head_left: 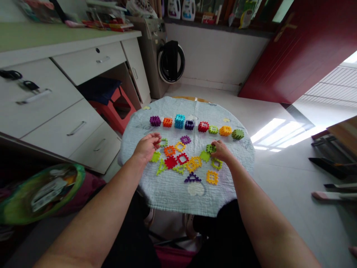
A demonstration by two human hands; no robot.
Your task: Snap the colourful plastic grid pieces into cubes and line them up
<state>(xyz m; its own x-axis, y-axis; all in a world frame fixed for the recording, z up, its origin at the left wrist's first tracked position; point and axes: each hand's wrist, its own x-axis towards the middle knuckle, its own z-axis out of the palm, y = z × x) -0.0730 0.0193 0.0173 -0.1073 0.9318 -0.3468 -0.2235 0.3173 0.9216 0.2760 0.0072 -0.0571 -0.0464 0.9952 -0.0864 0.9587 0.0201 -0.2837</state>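
Note:
My right hand [221,152] has its fingertips closed on a green window-like building tile [210,148] at the right of the loose tiles. Just under it are a solid lime tile [205,156] and a yellow-green square frame [216,163]. My left hand [148,147] hovers at the left, fingers loosely curled and apart, beside a green square frame [164,142]; I see nothing held in it. Between the hands lie orange [169,150], red [170,162], yellow [193,163] and purple [185,139] notched tiles, with a dark purple triangle [192,178] nearest me.
A row of colour-sorted stacks, among them purple [155,121], blue [180,121], red [203,126] and olive [238,134], stands toward the far side of the cloth-covered table [173,197]. White drawers [75,128] and a red stool [119,111] are at left.

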